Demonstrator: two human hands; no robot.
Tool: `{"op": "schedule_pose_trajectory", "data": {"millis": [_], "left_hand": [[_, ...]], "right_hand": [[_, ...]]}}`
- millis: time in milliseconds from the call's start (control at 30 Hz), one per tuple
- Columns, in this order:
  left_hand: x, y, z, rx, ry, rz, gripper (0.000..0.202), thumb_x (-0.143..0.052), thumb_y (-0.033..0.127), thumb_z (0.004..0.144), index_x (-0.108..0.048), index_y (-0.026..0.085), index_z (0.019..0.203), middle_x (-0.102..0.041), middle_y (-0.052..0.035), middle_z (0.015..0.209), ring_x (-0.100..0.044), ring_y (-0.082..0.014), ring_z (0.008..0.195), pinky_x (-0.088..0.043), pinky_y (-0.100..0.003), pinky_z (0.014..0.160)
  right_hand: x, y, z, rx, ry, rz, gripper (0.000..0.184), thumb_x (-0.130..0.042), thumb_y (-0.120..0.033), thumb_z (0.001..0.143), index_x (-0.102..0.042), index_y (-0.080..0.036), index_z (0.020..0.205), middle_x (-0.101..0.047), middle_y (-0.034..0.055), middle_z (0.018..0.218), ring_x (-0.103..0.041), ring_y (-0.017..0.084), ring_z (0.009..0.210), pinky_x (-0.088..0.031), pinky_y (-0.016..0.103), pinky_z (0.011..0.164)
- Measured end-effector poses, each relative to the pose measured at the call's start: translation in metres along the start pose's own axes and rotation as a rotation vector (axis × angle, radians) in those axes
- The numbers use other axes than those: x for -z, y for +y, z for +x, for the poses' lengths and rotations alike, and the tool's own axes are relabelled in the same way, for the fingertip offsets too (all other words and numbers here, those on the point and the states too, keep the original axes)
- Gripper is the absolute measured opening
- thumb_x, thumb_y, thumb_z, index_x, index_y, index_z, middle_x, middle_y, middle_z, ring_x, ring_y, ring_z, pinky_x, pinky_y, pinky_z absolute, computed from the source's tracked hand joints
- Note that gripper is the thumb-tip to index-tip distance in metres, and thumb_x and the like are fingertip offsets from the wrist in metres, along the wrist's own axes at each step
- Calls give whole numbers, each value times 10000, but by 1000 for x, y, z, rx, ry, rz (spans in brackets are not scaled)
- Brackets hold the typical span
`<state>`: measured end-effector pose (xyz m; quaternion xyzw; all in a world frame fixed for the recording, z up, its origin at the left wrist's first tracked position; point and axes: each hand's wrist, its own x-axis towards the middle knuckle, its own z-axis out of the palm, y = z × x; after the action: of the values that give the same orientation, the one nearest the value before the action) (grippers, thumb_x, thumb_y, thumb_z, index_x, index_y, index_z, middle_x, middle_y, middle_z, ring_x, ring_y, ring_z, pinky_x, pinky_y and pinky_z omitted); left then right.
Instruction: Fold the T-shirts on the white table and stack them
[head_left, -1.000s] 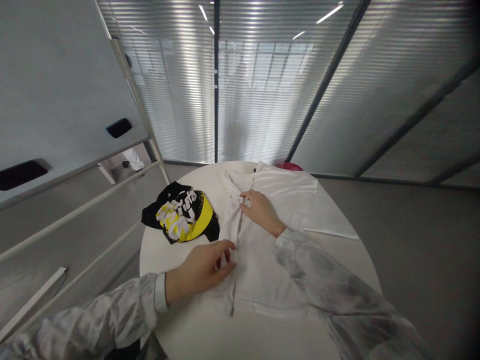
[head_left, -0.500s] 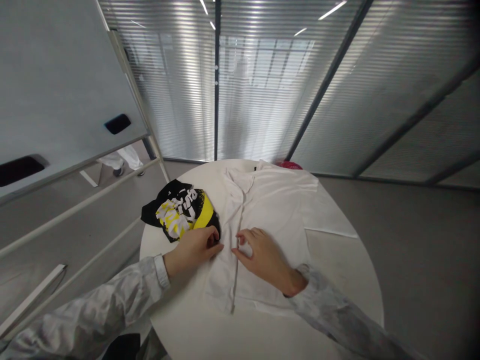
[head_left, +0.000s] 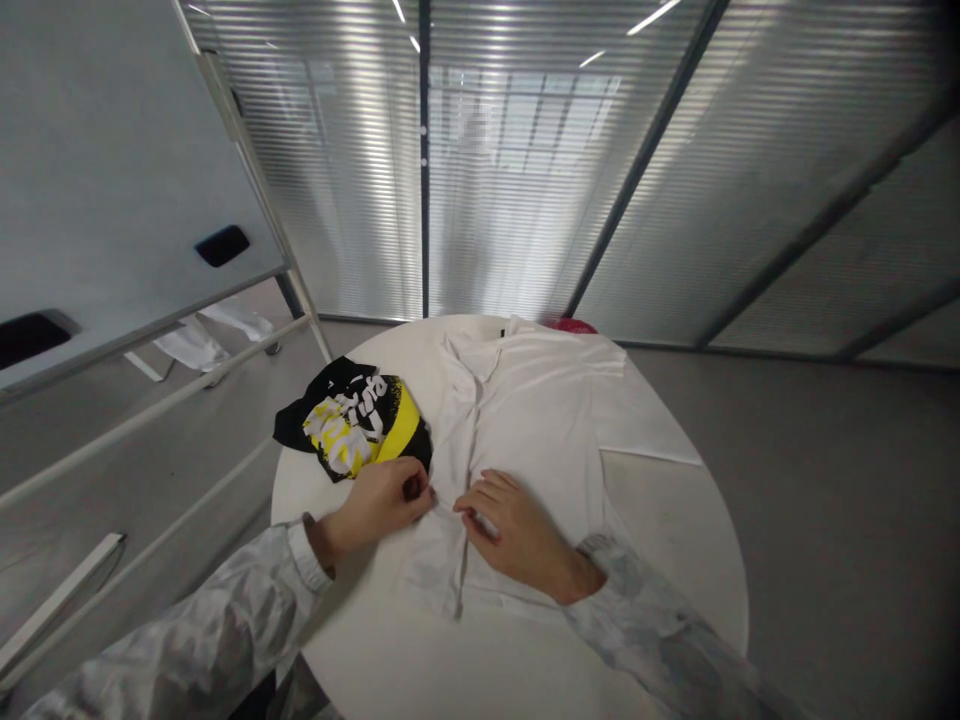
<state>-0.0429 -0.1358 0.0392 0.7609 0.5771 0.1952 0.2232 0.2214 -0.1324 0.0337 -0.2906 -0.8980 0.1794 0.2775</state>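
had left hand (head_left: pixel 384 500) curled up, thumb near fingertips, at the left edge of the white shirt (head_left: pixel 544 400); could not tell if pinching cloth. had right hand (head_left: pixel 517 530) bent over the long fold, thumb and first finger close together; could not tell there either. pointed both hands inward, nearly tip to tip. seemed busy tidying that fold; called for a sure pinch, then a soft, even pull. saw the shirt lying on the round white table (head_left: pixel 675 545), beside a crumpled black-and-yellow printed shirt (head_left: pixel 352 425).
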Motion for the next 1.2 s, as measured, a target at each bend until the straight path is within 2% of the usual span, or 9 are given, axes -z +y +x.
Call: {"op": "schedule_pose_trajectory", "data": {"millis": [167,233,333,433,567,667,767,933,1200], "left_hand": [[5,4,-1,-25,-41,-1,79,-725,297,882,-746,221,877,-768,-1,814,-682,-158,720,-420,-261,661],[11,7,2,-31,-61,-33,130,-720,343,913,-754,223,876,-770,-4,810,-679,-161,714,-432,-265,664],[23,11,19,-28,-18,-87,284,-649,455,1010,-755,225,883,-764,-17,792,-668,-168,693,-441,-278,654],[34,6,61,-27,119,-63,346,-638,528,1034,-758,218,937,-779,-42,840,-689,-193,738,-474,-301,709],[38,-16,151,64,189,-89,412,-679,588,1010,-767,186,990,-810,-91,972,-719,-228,814,-514,-322,803],[28,-30,213,202,203,-156,446,-679,595,1018,-749,156,970,-807,-127,968,-729,-243,856,-509,-322,821],[7,-38,245,234,263,-168,473,-732,623,981,-741,150,993,-808,-144,1018,-724,-249,926,-496,-317,857],[-26,-52,251,89,363,-152,280,-801,428,937,-749,193,1080,-810,-90,1060,-713,-213,900,-509,-312,872],[-30,-68,255,60,373,-295,182,-751,272,935,-758,168,1085,-813,-77,1014,-707,-189,856,-532,-290,828]], "right_hand": [[3,-2,-2,103,-59,-22,181,-671,-108,941,-696,-244,1058,-738,50,972,-647,255,975,-513,472,1027],[2,-4,-3,245,-137,-5,90,-726,-263,992,-698,-243,1075,-736,52,977,-649,251,974,-512,455,1012],[-3,-8,-4,429,-222,31,323,-778,-523,993,-690,-232,1102,-740,62,1010,-651,244,959,-507,429,974],[-8,-9,-4,475,-251,68,459,-813,-612,950,-680,-225,1158,-747,70,1061,-666,236,968,-504,410,961],[-8,-8,-3,482,-255,83,496,-824,-626,937,-679,-222,1185,-752,74,1081,-686,235,985,-501,400,964],[-6,-8,-2,486,-259,92,467,-815,-605,947,-679,-225,1184,-760,68,1082,-694,231,980,-506,401,954],[-4,-6,-2,477,-274,133,457,-822,-594,930,-674,-240,1177,-773,64,1099,-706,228,989,-520,397,948],[-4,-1,-3,419,-272,194,358,-812,-533,938,-683,-257,1127,-795,56,1103,-732,218,1006,-526,395,963],[36,10,25,176,-287,211,185,-706,-431,1060,-772,-259,1073,-829,19,990,-763,196,945,-534,341,952]]}}
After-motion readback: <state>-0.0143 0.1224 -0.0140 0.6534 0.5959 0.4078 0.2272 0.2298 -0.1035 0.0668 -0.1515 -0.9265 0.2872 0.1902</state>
